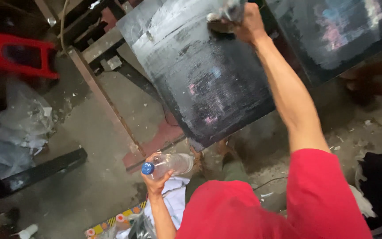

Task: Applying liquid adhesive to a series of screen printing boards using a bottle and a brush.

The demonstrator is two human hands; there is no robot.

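Note:
My right hand [246,24] reaches up and presses a crumpled grey cloth [226,13] against the top of a large black panel [200,75] that leans tilted in front of me. The panel's surface is streaked with pale, wet smears. My left hand [155,177] is low by my body and grips a clear plastic bottle [173,163] with a blue cap, held nearly level. My red sleeve [319,194] and red shirt fill the lower right.
A second black panel [341,35] stands at the upper right. A rusty metal frame [102,97] runs across the concrete floor [80,177]. A red plastic stool [14,53] and crumpled clear plastic sheeting [18,124] lie at the left.

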